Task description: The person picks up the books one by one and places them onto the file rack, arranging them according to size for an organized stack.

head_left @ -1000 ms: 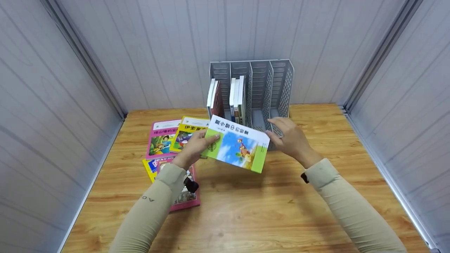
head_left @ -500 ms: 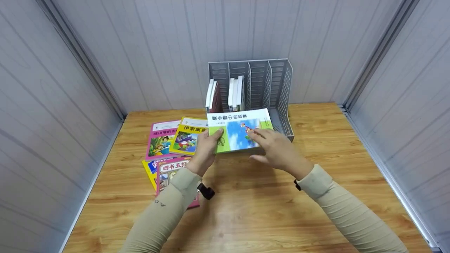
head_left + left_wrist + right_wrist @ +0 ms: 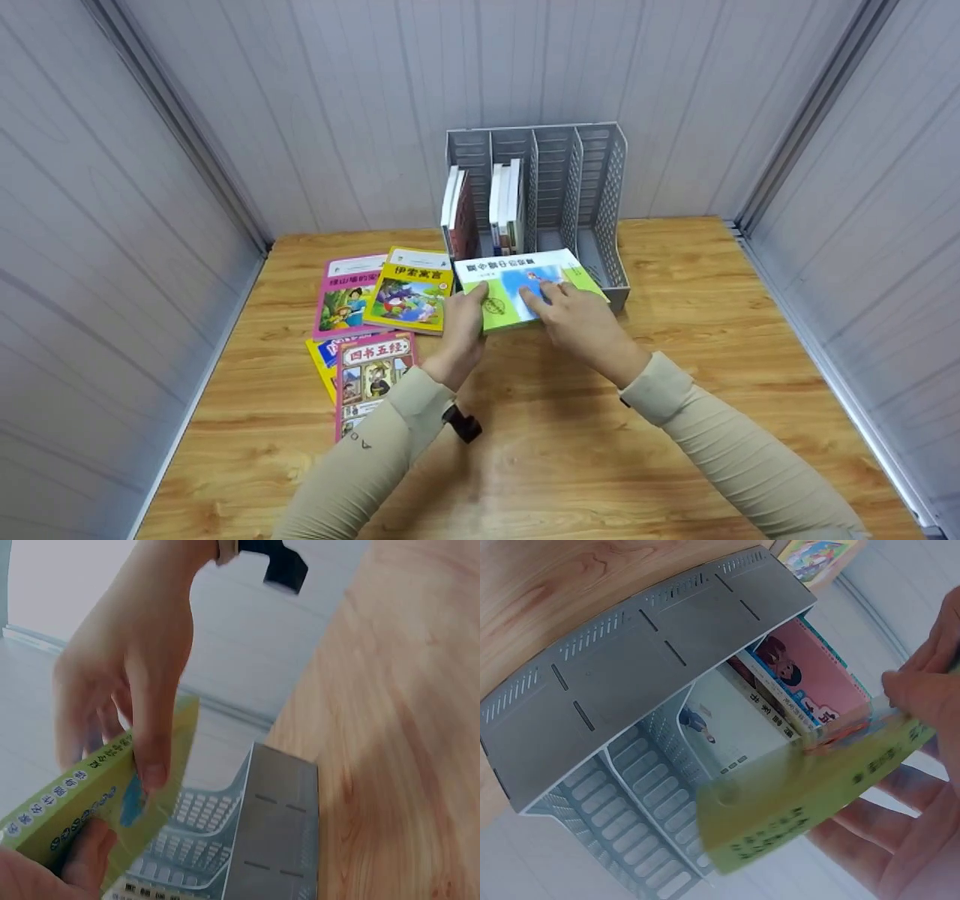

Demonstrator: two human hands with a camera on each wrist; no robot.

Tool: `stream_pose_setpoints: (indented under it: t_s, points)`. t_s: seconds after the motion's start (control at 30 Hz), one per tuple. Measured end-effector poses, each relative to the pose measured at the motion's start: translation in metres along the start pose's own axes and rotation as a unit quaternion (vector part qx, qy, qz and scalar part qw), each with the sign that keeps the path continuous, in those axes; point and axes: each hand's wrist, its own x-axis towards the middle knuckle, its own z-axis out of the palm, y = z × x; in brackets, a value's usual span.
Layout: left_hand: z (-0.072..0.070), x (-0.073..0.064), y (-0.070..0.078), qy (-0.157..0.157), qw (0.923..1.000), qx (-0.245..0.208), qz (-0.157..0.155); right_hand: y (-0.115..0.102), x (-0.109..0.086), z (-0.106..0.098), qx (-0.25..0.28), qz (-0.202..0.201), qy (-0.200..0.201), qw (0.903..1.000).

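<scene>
A green-and-white paperback book (image 3: pixel 511 289) with a blue picture is held between my two hands in the head view, in front of the grey book rack (image 3: pixel 613 187). My left hand (image 3: pixel 461 334) grips its left end, thumb on the cover. My right hand (image 3: pixel 589 326) pinches it nearer the right end, fingers on the cover; in the left wrist view my right thumb (image 3: pixel 154 757) lies on the underside. The spine (image 3: pixel 75 784) faces my body. In the right wrist view the book (image 3: pixel 802 802) is tilted and blurred, beside the rack's compartments.
Books stand in the rack's two left compartments, among them a dark red book (image 3: pixel 465 217) and white-edged books (image 3: pixel 505 202). Left on the wooden table (image 3: pixel 600 465) lie a pink book (image 3: pixel 345 300), yellow book (image 3: pixel 409 296) and pink comic book (image 3: pixel 375 375), partly over another. Walls surround the table.
The book has swung to face the rack more squarely and is tilted flatter. My right hand has moved left from the book's corner onto its cover; my left hand has shifted right.
</scene>
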Motion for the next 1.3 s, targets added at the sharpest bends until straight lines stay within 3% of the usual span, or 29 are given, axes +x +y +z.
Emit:
stream_pose_setpoints:
  t_s: [0.1,0.33,0.5,0.6,0.73,0.83,0.93,1.0,1.1,1.17,1.3]
  points:
    - [0.001,-0.002,-0.002,-0.022,0.9997,-0.006,-0.007,-0.003,-0.001,0.0,-0.02,-0.001,-0.002,0.9998]
    - [0.003,-0.001,-0.002,-0.044,0.999,-0.002,-0.003,-0.001,-0.002,0.009,-0.102,-0.034,0.042,0.9933]
    - [0.001,0.001,0.003,-0.059,0.998,0.003,-0.019,0.01,-0.002,0.015,-0.104,-0.04,0.074,0.991]
    - [-0.001,0.003,0.006,-0.077,0.9968,-0.012,-0.022,0.018,-0.003,0.015,-0.077,-0.032,0.09,0.9924]
    - [-0.006,0.011,0.01,-0.084,0.9963,-0.022,0.0,0.029,-0.004,0.015,-0.009,0.004,0.109,0.994]
    - [-0.012,0.02,0.01,-0.064,0.9975,0.014,0.028,0.038,-0.005,0.014,0.071,0.045,0.126,0.9885]
    - [-0.018,0.031,0.007,-0.042,0.9934,0.084,0.066,0.046,-0.003,0.016,0.143,0.086,0.151,0.9744]
    - [-0.023,0.039,0.002,-0.037,0.9834,0.143,0.105,0.051,-0.001,0.018,0.18,0.114,0.171,0.9619]
    - [-0.029,0.051,-0.004,-0.04,0.9542,0.246,0.166,0.057,0.003,0.022,0.229,0.162,0.196,0.9396]
    - [-0.032,0.058,-0.009,-0.044,0.9287,0.312,0.196,0.059,0.006,0.023,0.264,0.197,0.206,0.9215]
    - [-0.036,0.071,-0.019,-0.063,0.8682,0.434,0.233,0.06,0.015,0.025,0.323,0.273,0.218,0.8795]
